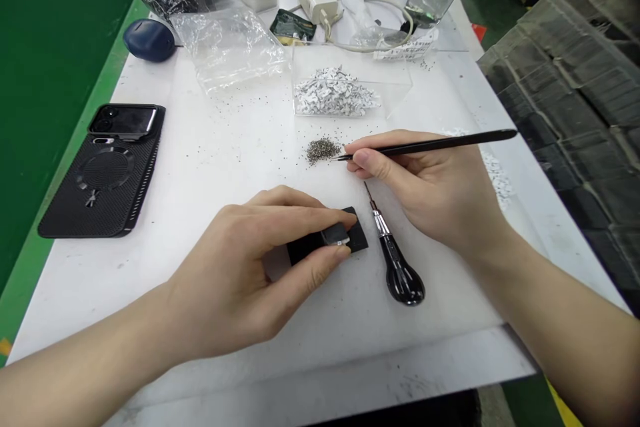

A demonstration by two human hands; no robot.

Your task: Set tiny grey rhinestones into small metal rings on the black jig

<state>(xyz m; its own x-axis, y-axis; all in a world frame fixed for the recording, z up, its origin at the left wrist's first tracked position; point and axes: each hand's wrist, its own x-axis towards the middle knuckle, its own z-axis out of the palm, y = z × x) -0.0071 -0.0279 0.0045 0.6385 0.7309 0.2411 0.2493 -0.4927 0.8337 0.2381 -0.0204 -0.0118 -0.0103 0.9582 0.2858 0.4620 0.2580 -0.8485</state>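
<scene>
My left hand point(250, 260) is closed round a small black block point(357, 237) on the white table, pinching a tiny metal part point(336, 236) on top of it between thumb and forefinger. My right hand point(435, 190) grips a thin black stick point(440, 144) like a pen. The stick's tip rests at the edge of a small heap of tiny grey screws point(323, 149). A black-handled screwdriver point(397, 263) lies on the table between my two hands, its tip pointing away from me.
A phone in a black case point(105, 170) lies at the left. A clear tray of small white parts point(333, 93) stands behind the screws. Plastic bags point(225, 43), a white charger point(317, 0), a blue oval case point(150, 39) and stacked dark trays point(575, 80) ring the table.
</scene>
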